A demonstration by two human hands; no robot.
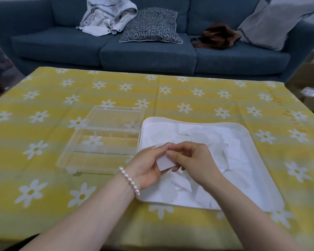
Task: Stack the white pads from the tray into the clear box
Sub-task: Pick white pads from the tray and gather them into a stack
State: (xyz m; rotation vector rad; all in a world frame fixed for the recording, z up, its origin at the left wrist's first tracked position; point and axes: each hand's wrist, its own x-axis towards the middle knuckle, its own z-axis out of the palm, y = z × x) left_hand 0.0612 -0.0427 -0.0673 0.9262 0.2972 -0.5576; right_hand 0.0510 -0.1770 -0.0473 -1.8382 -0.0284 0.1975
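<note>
Holding one white pad (163,163) between them, the left hand (146,166) and right hand (191,159) meet above the near-left part of the white tray (261,171). Each grip is narrow and closed on that pad: left fingers curl round its left edge, right fingers pinch its upper right edge. The left wrist carries a pearl bracelet (130,181). Loose white pads (207,140) lie jumbled across the tray, overlapping one another. The clear box (98,151) stands just beside the tray's left rim, its lid (116,116) open and lying flat behind it; the contents cannot be determined. Tray and box rest on the bench (43,109), covered by a yellow daisy-print cloth. Beyond it stands a blue sofa (62,44) bearing a patterned cushion (150,26) and a brown bag (216,36).
</note>
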